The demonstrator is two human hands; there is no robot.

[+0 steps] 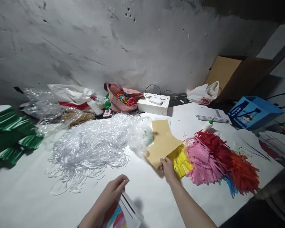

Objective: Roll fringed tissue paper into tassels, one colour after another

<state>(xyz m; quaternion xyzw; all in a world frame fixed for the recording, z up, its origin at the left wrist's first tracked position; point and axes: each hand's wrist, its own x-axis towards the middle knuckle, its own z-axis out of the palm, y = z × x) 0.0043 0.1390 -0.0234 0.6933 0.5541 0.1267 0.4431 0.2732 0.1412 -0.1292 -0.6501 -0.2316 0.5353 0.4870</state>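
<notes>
My right hand (166,166) pinches the lower edge of a piece of brown kraft paper (165,145). That paper lies angled over the table and partly covers a bundle of yellow strips (180,161). My left hand (117,186) is raised nearer to me, its fingers pressed together; whether anything small is between them I cannot make out. Just beneath it are a white printed sheet (130,209) with dark lines and some multicoloured pieces (117,218), partly hidden by the wrist. A clear plastic bag (141,134) with green bits touches the brown paper's left side.
A heap of white cord (90,142) covers the table's left middle. Green stacked pieces (11,133) stand far left. Pink (201,161), red (213,145) and orange (244,171) strip bundles lie right. Behind are a glue bottle (207,125), white box (154,107) and blue bag (256,110).
</notes>
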